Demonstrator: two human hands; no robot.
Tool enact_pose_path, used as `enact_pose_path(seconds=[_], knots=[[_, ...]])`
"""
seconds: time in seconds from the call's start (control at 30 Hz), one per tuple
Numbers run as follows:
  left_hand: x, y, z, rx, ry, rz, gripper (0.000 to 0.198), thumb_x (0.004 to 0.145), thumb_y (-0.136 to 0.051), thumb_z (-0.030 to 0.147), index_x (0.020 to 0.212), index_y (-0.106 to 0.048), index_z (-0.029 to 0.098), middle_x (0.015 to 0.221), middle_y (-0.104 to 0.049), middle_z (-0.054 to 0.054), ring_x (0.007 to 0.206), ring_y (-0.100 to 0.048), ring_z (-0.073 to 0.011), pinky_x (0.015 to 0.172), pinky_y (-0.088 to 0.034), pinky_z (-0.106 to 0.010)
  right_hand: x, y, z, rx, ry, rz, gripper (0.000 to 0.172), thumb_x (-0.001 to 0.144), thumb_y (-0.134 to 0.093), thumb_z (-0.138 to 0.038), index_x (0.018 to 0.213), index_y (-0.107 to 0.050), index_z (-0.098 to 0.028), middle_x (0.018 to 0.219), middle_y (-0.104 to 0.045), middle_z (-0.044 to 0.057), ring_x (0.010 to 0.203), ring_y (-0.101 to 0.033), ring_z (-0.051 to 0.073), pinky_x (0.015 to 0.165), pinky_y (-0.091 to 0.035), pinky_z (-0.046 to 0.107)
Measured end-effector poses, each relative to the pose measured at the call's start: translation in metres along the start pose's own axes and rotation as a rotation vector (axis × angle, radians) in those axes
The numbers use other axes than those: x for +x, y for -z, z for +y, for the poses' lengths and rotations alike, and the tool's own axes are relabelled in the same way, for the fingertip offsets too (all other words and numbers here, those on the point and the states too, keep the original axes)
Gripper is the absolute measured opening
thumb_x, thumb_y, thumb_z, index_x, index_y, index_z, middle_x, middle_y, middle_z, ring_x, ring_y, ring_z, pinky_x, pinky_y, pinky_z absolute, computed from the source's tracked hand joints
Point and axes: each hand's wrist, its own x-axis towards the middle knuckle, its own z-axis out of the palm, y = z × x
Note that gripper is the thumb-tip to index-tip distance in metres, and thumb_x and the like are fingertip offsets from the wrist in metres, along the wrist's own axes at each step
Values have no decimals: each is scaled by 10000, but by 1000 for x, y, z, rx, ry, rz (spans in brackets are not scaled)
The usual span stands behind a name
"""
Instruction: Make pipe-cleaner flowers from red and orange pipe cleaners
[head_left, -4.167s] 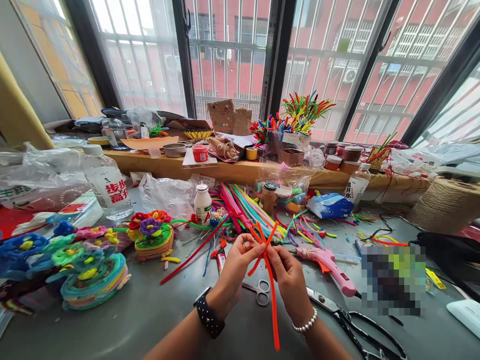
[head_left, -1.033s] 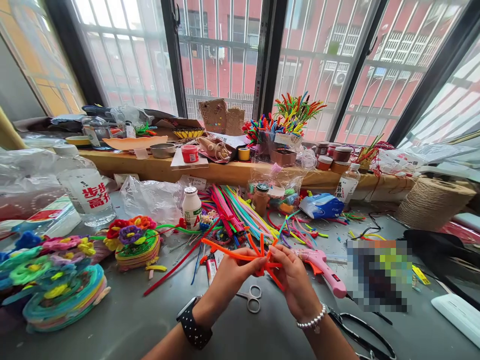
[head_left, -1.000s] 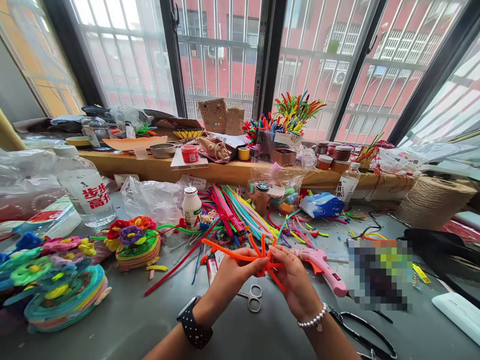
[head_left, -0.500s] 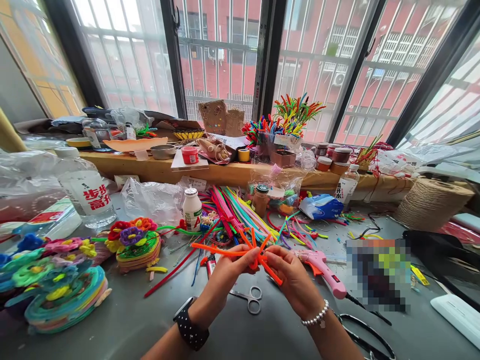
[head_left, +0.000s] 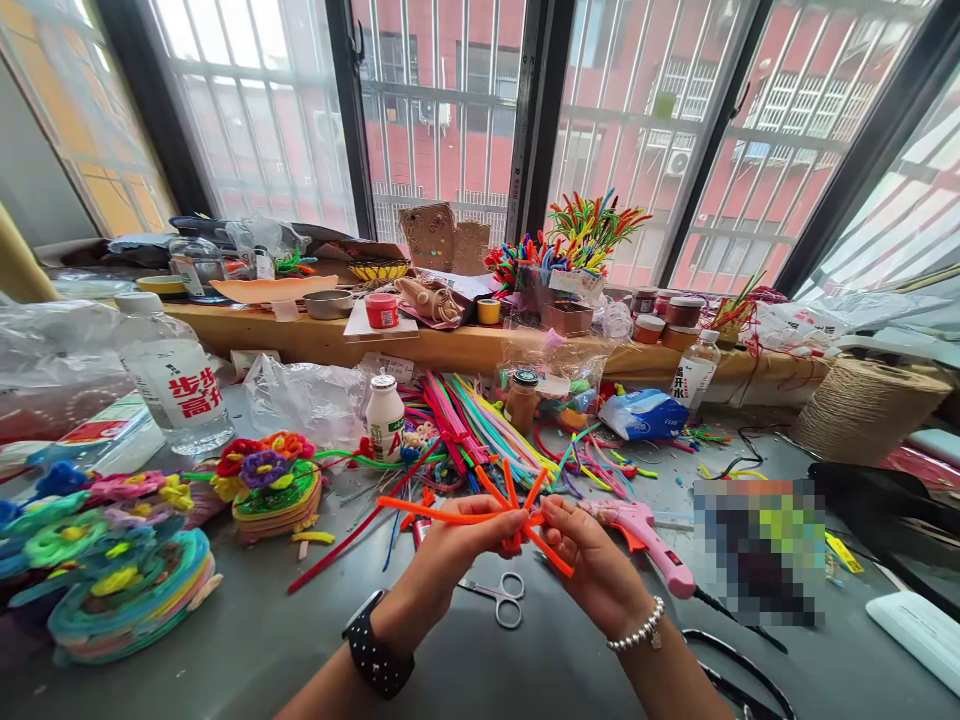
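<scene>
Several bright orange pipe cleaners (head_left: 551, 553) cross in a small bundle in the middle of the head view, their ends fanning out. My left hand (head_left: 463, 548), with a watch on the wrist, is closed around the crossing, thumb on top. From the right, my right hand (head_left: 600, 562) pinches the same bundle between thumb and fingertips; a beaded bracelet is on that wrist. Exactly which strand the right fingers grip is partly hidden. Small scissors (head_left: 506, 600) lie on the table below the hands. A pink glue gun (head_left: 652, 548) rests just beyond my right hand.
Loose coloured pipe cleaners (head_left: 480, 415) spread behind the hands, near a white bottle (head_left: 385, 415) and a brown jar (head_left: 520, 405). Pipe-cleaner flower pieces (head_left: 135, 600) sit at left, beside a large water bottle (head_left: 176, 385). A twine spool (head_left: 862, 410) stands at right.
My right hand has shifted slightly to the right, and its fingers have moved a little along the orange bundle. The left hand keeps its hold.
</scene>
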Motion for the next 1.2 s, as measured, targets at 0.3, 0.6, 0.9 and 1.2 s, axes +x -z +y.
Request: enact_pose_path(seconds=[0.3,0.6,0.9,1.2], knots=[[-3,-12,6,22,-48,162,180,608,-639,293,545,-595,130,511,-567,3,526,-517,-106,530,-405,-201,-6,-4,-9,-135,215,14,151,639,-659,-255,718,-571,-161,643,-612,-22,496,-526,42,483,-429,133],[4,-3,-7,-397,74,238,115,642,-635,254,660,-606,144,630,-559,11,595,-522,-73,596,-430,-178,-8,-10,5,-813,505,51,199,678,-601,-306,812,-554,-166,836,-601,49,807,-551,193,671,-446,301],[4,-5,-10,-449,139,193,110,647,-633,239,689,-626,137,582,-538,20,554,-496,-59,573,-418,-173,-14,-16,5,-653,681,-36,55,705,-584,-214,752,-606,-195,747,-578,11,653,-538,127,559,-459,234],[1,-10,-7,-368,150,150,181,647,-618,288,683,-636,111,632,-570,-17,542,-473,-66,549,-394,-185,-9,-12,8,-528,580,-88,64,722,-569,-245,757,-581,-192,683,-596,-5,610,-534,113,588,-444,238]])
